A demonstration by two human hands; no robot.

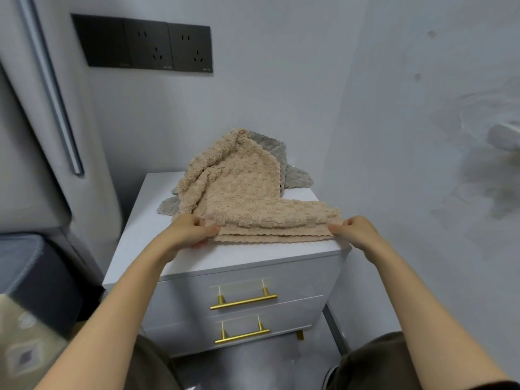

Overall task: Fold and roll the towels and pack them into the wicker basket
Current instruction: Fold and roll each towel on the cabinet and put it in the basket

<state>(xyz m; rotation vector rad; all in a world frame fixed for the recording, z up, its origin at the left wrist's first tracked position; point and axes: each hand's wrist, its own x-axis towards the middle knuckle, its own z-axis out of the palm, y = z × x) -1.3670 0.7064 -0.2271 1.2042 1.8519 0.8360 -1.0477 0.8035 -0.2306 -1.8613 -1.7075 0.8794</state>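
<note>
The left hand point(189, 231) pinched the left end of the beige towel point(239, 192), thumb on top and fingers curled beneath the layered edge. The right hand point(356, 231) pinched the right end of the same edge in the same manner. Both bare forearms entered from the bottom of the frame.

The beige towel had a nubby, puckered pile with scalloped hems. Its near edge was stacked in several flat layers and stretched straight between the two hands, just inside the front edge of the cabinet top. The remainder rose behind in a loose, rumpled mound toward the centre of the frame.

A grey towel point(292, 173) of the same bumpy texture lay under and behind the beige one, showing at the upper right of the mound and at its lower left corner.

Both towels rested on a white cabinet point(140, 235) with a smooth, glossy top. Two drawer fronts below carried slim brass bar handles point(243, 302).

A black panel of wall sockets point(146, 46) was mounted on the pale wall at the upper left of the frame.
</note>
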